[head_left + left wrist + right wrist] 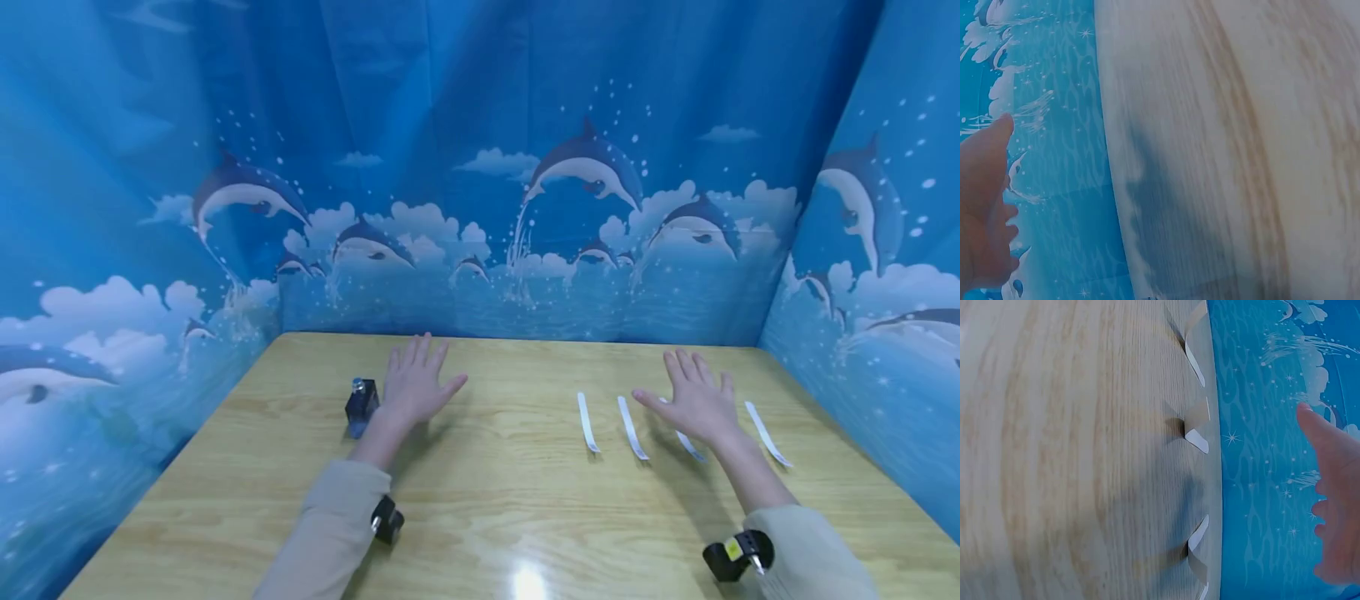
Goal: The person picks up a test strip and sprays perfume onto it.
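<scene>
My left hand (pixel 414 385) is held over the far left part of the table with its fingers straight and spread. Just left of it stands a small dark, box-like object (pixel 362 405) with a shiny knob on top; its kind is unclear. Over the right side hovers my right hand (pixel 697 404), palm down, fingers extended and holding nothing. Several narrow white strips lie in a row there: one strip (pixel 588 422) leftmost, a second strip (pixel 632 428), another strip (pixel 690 447) partly hidden under the right hand, and one strip (pixel 767 435) to its right. The right wrist view shows curled strip ends (pixel 1196 439).
The light wooden table (pixel 480 500) ends at a blue curtain (pixel 450 300) printed with dolphins, which hangs behind it and along both sides. A wrist camera (pixel 387 521) sits on the left sleeve, another camera (pixel 738 556) on the right.
</scene>
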`<state>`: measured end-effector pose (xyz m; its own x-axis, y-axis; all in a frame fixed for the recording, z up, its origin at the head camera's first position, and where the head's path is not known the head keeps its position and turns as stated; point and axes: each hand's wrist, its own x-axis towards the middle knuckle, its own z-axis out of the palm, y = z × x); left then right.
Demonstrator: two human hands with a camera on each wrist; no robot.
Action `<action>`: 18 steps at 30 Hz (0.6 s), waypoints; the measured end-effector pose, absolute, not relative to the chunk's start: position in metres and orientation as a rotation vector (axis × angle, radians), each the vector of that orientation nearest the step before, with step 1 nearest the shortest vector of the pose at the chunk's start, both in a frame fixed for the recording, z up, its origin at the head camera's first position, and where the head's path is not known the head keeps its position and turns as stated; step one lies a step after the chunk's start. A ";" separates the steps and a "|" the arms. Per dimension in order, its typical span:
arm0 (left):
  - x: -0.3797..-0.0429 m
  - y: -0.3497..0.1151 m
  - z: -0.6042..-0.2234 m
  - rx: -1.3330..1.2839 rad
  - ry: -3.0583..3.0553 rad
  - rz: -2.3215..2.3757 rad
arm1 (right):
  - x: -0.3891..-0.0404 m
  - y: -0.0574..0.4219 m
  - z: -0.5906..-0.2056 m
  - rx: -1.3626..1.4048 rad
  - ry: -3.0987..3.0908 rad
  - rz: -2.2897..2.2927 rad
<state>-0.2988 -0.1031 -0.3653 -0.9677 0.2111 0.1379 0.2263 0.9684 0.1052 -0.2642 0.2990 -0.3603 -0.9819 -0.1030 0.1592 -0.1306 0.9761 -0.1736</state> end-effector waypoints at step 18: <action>-0.301 -0.133 -0.333 -0.302 -2.879 -0.515 | -0.261 0.310 -0.349 0.145 -2.883 0.644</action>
<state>-0.3015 -0.1330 -0.3326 -0.9590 0.1638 0.2312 0.2338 0.9186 0.3188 -0.2610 0.3096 -0.3491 -0.9784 -0.0549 0.1991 -0.1344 0.9012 -0.4121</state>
